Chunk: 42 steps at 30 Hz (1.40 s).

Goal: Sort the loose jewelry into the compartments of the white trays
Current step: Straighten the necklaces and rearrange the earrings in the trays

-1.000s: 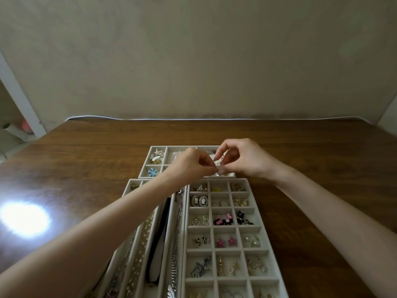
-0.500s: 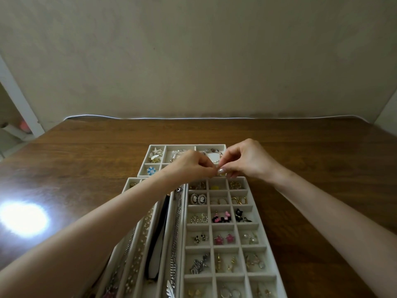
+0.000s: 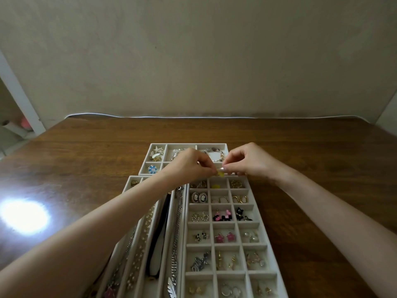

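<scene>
A home is suggested by a wooden table [image 3: 300,147] set against a plain wall [image 3: 193,61] and white trays [image 3: 213,156] of jewelry [image 3: 219,237].

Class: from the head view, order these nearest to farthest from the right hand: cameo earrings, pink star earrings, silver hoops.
From the right hand:
1. Cameo earrings, second row, left column.
2. Pink star earrings, fourth row, middle.
3. Silver hoops, bottom row, middle.

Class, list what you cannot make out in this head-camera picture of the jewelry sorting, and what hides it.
- Head view: yellow piece, pinched between left hand and right hand, which cover most of it; too small to identify.
- Head view: far tray's front compartments, behind both hands.
- Head view: necklace tray, partly under the left forearm, cut by the bottom edge.
</scene>
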Each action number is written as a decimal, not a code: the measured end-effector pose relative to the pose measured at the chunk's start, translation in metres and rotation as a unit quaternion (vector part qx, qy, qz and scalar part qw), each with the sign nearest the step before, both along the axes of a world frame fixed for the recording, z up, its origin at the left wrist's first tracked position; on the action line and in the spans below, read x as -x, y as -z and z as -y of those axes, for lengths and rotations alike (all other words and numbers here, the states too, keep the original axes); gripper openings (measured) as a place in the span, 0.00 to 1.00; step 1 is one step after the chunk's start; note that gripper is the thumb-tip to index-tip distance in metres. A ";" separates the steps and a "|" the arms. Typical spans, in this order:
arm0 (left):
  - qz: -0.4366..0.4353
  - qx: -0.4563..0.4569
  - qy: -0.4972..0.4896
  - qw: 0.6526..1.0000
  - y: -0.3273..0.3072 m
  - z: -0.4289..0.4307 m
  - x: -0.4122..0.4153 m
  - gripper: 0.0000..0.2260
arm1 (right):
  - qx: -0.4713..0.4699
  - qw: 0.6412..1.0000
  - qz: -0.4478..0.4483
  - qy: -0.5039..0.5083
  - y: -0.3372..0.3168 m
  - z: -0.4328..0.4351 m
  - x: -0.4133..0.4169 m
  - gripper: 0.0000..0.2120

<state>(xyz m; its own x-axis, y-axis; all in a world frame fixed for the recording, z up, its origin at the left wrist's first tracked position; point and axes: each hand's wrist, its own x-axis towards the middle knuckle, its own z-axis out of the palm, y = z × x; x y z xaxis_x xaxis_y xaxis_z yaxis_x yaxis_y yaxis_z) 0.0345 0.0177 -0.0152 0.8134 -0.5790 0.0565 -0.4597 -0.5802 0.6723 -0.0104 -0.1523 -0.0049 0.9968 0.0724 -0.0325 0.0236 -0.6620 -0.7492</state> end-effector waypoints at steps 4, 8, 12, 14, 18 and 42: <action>0.082 -0.045 -0.003 0.996 0.005 0.000 -0.001 0.04 | 0.063 0.998 -0.003 0.009 0.005 -0.005 -0.004 0.03; 0.139 -0.032 -0.050 0.988 0.009 -0.003 -0.003 0.06 | 0.156 0.987 0.014 0.038 0.013 -0.015 -0.002 0.06; 0.162 -0.027 -0.083 0.983 0.007 -0.011 -0.005 0.04 | 0.206 0.976 0.048 0.056 0.016 -0.021 0.001 0.05; 0.159 -0.027 -0.086 0.983 0.006 -0.016 -0.006 0.05 | 0.212 0.974 0.052 0.063 0.018 -0.023 -0.001 0.04; 0.151 -0.025 -0.085 0.985 0.005 -0.024 -0.008 0.05 | 0.199 0.976 0.038 0.076 0.020 -0.021 -0.006 0.06; 0.151 -0.059 -0.052 0.985 0.004 -0.029 0.002 0.05 | 0.156 0.985 0.019 0.071 -0.005 -0.008 0.002 0.04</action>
<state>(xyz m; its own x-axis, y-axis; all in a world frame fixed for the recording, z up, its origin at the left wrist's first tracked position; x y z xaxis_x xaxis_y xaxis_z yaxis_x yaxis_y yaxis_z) 0.0322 0.0472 -0.0189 0.8247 -0.5105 0.2432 -0.5629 -0.7004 0.4387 -0.0122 -0.1439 -0.0003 0.9972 -0.0747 0.0073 -0.0606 -0.8590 -0.5084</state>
